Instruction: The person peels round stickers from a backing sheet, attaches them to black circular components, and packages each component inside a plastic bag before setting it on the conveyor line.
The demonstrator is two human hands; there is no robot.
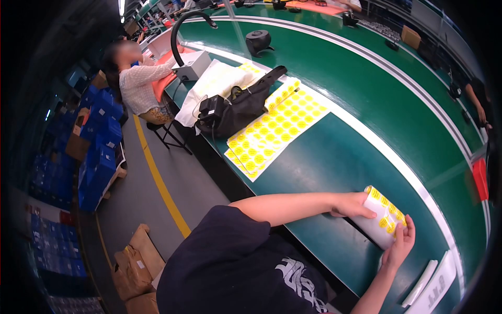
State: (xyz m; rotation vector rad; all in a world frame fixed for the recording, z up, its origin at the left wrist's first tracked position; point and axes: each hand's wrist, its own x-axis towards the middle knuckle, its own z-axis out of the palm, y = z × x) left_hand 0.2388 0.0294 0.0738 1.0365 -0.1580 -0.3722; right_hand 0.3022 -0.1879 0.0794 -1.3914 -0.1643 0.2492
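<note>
A curled white sheet of yellow round stickers [384, 209] is held between my two hands over the green table. My left hand [353, 204] grips its left side, thumb lying on the white surface. My right hand [401, 242] grips the right side, fingers curled against the edge. Round yellow labels show on the upper part of the curl; the print on them is too small to read. Farther up the table lie flat sheets of yellow round stickers [280, 131], with one rolled end beside a black bag [240, 107].
White strips and a printed sheet [434, 282] lie at the table's right end. A green conveyor [334, 68] with white edges curves behind, carrying a black device [259, 42]. A seated person [138, 78] works at the far left. Blue boxes [99, 162] and cartons [137, 269] stand on the floor.
</note>
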